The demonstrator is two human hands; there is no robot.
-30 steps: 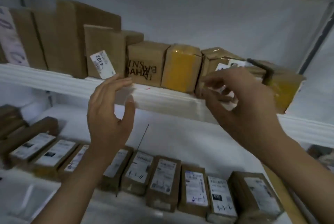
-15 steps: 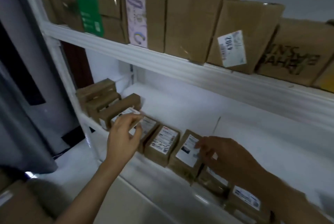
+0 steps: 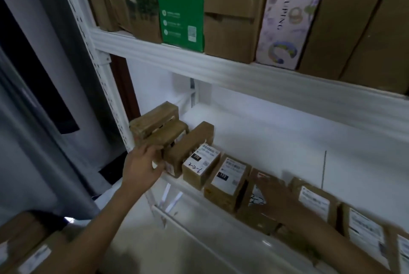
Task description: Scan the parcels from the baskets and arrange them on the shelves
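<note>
A row of small brown parcels with white labels lies along the front of the lower white shelf [image 3: 276,141]. My left hand [image 3: 143,165] reaches to the row's left end, its fingers against the front of a long brown parcel [image 3: 188,145] beside two stacked cartons [image 3: 155,123]. My right hand [image 3: 276,198], blurred, lies flat over a labelled parcel [image 3: 254,203] in the middle of the row. Neither hand visibly holds anything. Parcels marked 220 [image 3: 202,163] and 127 [image 3: 228,178] lie between my hands.
The upper shelf [image 3: 221,67] carries upright cartons, a green box [image 3: 179,5] and a pale patterned box [image 3: 287,14]. A white perforated upright [image 3: 99,79] bounds the shelving on the left. More brown parcels [image 3: 28,249] sit low at the bottom left.
The view has swung left and closer to the lower shelf. My left hand has moved to the row's left end, and my right hand has settled over a parcel in the middle.
</note>
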